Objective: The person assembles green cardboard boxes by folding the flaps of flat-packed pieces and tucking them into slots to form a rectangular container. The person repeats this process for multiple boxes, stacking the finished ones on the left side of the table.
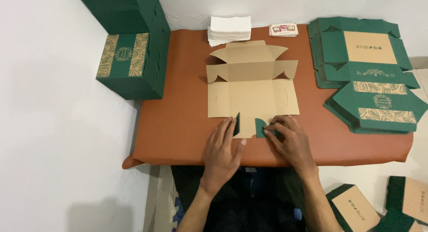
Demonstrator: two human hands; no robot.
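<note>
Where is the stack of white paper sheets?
In the head view, the stack of white paper sheets lies at the table's far edge, just beyond the unfolded cardboard box blank.

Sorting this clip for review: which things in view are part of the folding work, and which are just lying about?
In use:
flat brown box blank, its near flaps being folded
left hand and right hand, on those flaps

Lying about:
stack of green flat blanks
assembled green boxes
white paper stack
small card stack
blanks on the floor
</note>
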